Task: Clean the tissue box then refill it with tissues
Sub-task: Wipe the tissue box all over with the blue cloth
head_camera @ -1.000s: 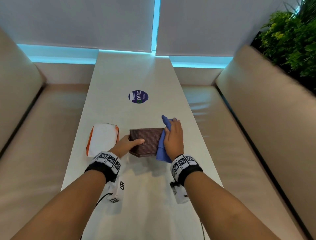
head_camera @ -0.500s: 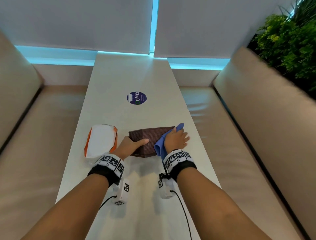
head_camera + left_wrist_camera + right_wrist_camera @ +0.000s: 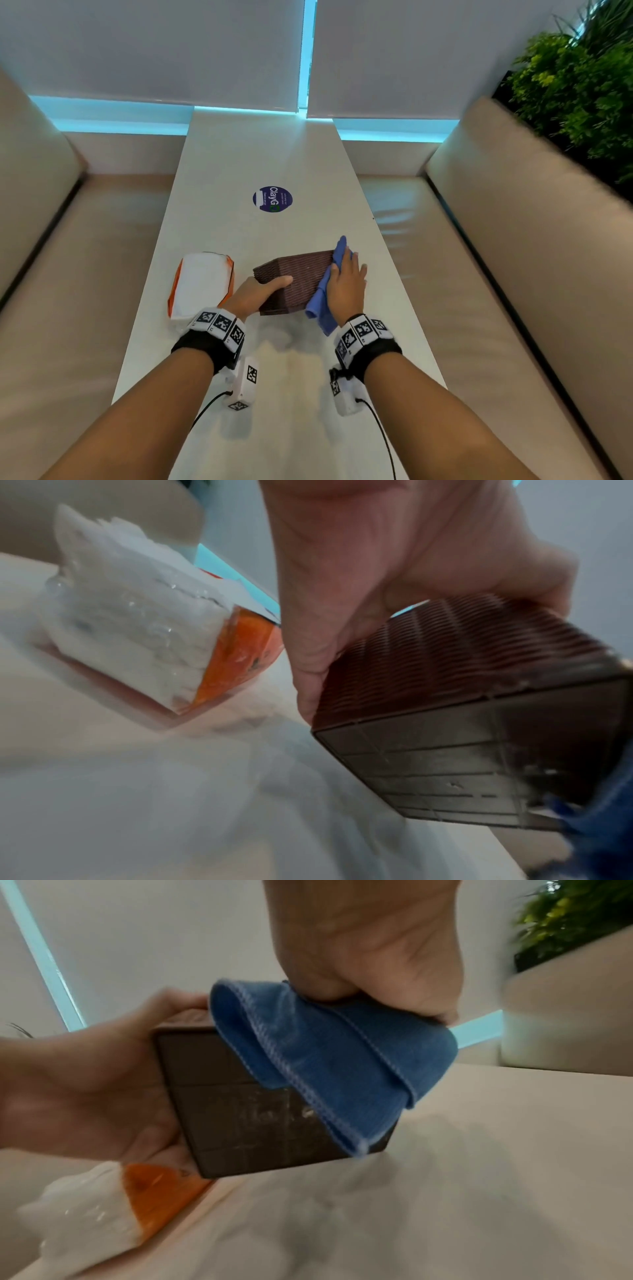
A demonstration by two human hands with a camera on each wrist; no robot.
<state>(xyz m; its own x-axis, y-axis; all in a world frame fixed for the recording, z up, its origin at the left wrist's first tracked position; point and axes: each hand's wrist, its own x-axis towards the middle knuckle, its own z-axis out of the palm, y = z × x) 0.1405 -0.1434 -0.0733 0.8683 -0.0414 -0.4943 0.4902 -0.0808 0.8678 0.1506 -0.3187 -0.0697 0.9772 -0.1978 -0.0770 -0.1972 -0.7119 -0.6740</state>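
Note:
The brown woven tissue box [image 3: 294,275] is held tilted above the white table [image 3: 274,394], so its ribbed underside [image 3: 462,764] shows. My left hand [image 3: 255,294] grips its left end, thumb across the top. My right hand [image 3: 346,284] lies with straight fingers over a blue cloth [image 3: 322,298] and presses it against the box's right side. The right wrist view shows the cloth [image 3: 325,1056] draped over the box [image 3: 232,1110]. A white tissue pack [image 3: 202,284] in orange-edged wrap lies on the table left of the box.
A round dark sticker [image 3: 272,198] sits farther along the narrow table. Beige bench seats [image 3: 85,274] run along both sides. A green plant [image 3: 582,85] stands at the back right. White blinds close the far end.
My right hand has slid the cloth forward along the box's right side, after drawing it back toward me half a second ago. The left hand keeps its hold; the box has turned slightly.

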